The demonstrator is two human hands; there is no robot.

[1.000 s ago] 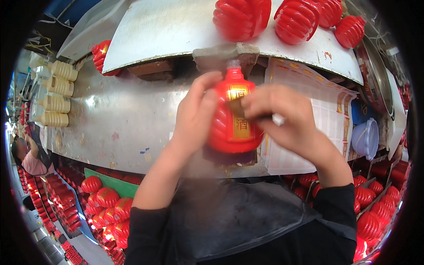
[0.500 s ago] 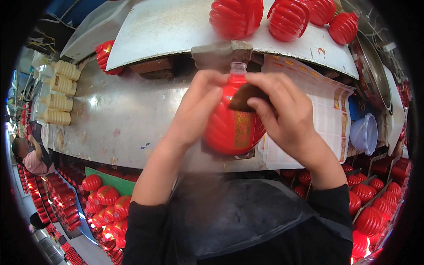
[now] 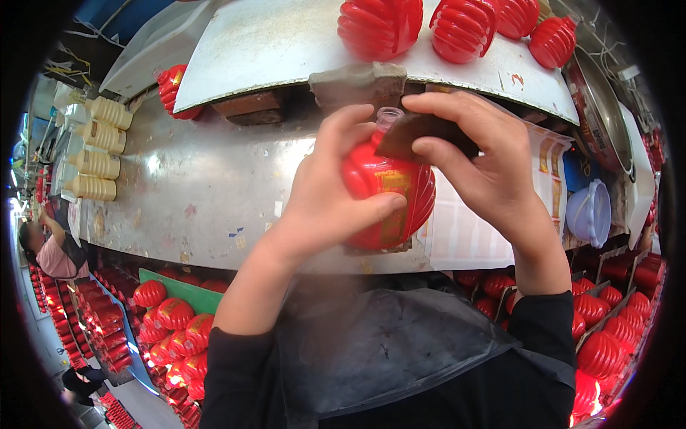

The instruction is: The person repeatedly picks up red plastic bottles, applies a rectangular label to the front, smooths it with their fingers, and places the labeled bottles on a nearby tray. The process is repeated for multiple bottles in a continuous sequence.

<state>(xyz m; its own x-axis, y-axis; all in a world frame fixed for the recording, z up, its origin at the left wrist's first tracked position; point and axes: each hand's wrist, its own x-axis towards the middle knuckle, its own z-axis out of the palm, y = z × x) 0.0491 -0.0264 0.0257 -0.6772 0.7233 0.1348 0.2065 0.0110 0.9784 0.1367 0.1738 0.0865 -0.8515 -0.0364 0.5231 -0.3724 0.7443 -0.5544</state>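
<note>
A round red bottle [image 3: 420, 204] with a clear glass neck leans slightly on the metal table in front of me. On its front is an upright gold-patterned label [image 3: 394, 218]. My left hand [image 3: 325, 189] is closed around the bottle's left side, its thumb lying across the front at the label and its fingers up near the neck. Pinched between the thumb and fingers of my right hand [image 3: 494, 157] is a flat dark brown scraper-like piece [image 3: 404, 137]; its pointed edge is at the bottle's right shoulder. The bottle's far side is hidden.
A sheet of labels [image 3: 471, 229] lies right of the bottle. Several red bottles [image 3: 381, 28] stand on the raised white board [image 3: 271, 50]. Cream bottles [image 3: 95, 164] line the left. A purple bucket [image 3: 589, 214] is at right. Crated red bottles [image 3: 174, 314] sit below the table edge.
The bottle has turned and tilted a little to the right. My left thumb has moved down onto its front, and my right hand has shifted right and up with the brown piece.
</note>
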